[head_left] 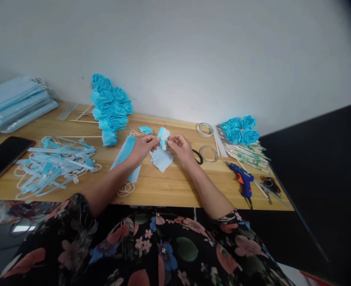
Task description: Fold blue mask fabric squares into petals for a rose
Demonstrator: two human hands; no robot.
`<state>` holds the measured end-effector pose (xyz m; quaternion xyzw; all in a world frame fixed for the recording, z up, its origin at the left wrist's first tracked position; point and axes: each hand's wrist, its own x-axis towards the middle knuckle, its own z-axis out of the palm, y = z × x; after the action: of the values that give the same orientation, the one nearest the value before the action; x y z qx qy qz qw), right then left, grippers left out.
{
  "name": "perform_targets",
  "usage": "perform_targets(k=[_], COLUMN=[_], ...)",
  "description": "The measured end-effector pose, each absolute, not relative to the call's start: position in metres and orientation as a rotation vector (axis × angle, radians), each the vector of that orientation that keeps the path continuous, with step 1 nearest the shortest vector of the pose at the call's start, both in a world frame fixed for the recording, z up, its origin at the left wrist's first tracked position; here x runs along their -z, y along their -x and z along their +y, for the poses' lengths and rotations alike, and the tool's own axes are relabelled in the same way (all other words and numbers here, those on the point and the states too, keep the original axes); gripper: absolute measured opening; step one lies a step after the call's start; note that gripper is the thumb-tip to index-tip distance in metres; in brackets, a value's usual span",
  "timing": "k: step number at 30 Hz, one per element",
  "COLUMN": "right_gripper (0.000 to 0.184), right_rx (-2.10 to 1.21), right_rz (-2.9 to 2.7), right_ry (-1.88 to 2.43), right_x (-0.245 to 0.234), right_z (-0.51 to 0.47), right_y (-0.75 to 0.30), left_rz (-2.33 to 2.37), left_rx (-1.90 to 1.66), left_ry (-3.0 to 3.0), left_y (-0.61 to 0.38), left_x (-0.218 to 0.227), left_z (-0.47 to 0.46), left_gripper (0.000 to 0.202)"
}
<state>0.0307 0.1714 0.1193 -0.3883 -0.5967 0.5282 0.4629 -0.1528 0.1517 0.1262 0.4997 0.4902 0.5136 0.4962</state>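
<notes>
Between my two hands is a small piece of blue and white mask fabric [163, 136], raised a little above the table. My left hand [146, 147] pinches its left edge, and my right hand [179, 147] pinches the lower right side. Several cut pale blue fabric pieces [162, 160] lie on the table just below. A blue face mask [126, 153] with white ear loops lies partly under my left forearm. Behind my left hand rests a small folded blue piece [146, 130].
Blue fabric roses [111, 105] stand left of centre, more roses [241, 130] at right. Cut strips [57, 165], a phone [5, 159] and stacked masks [17, 103] lie left. At right are tape [205, 130], wire [208, 154], wooden sticks [248, 155] and a glue gun [243, 180].
</notes>
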Motion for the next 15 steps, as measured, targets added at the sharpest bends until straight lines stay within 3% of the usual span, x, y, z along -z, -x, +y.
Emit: perform_targets(k=[15], right_gripper=[0.022], right_rx=[-1.169], right_rz=[-1.575], right_ry=[1.065], right_x=[-0.1244], right_z=[0.1661], right_y=[-0.0282], left_rz=[1.171], left_rx=[-1.200], left_ry=[-1.255], left_y=[0.1508], left_x=[-0.1284], left_z=[0.1490], left_gripper=[0.030])
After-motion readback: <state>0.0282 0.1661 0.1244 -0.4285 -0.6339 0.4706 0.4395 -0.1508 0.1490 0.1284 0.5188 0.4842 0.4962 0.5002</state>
